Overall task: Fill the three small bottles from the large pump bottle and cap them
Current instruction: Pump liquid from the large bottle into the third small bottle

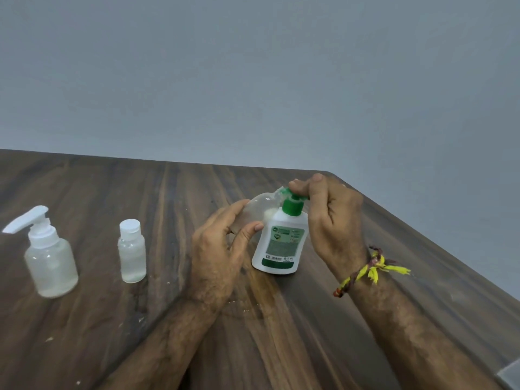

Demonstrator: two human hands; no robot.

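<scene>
A white pump bottle [278, 246] with a green pump head and green label stands on the wooden table. My right hand [329, 218] is closed over its pump head, fingers pressing on top. My left hand [222, 249] holds a small clear bottle [257, 212] tilted, its open mouth against the green nozzle. Whitish liquid shows inside it. To the left stand a small clear bottle [131, 250] with a white cap on and a clear bottle [49, 254] fitted with a white pump top.
The dark wooden table [168, 319] ends at a far edge against a grey wall and at a slanting right edge near my right forearm. Small crumbs lie on the surface in front of my left wrist.
</scene>
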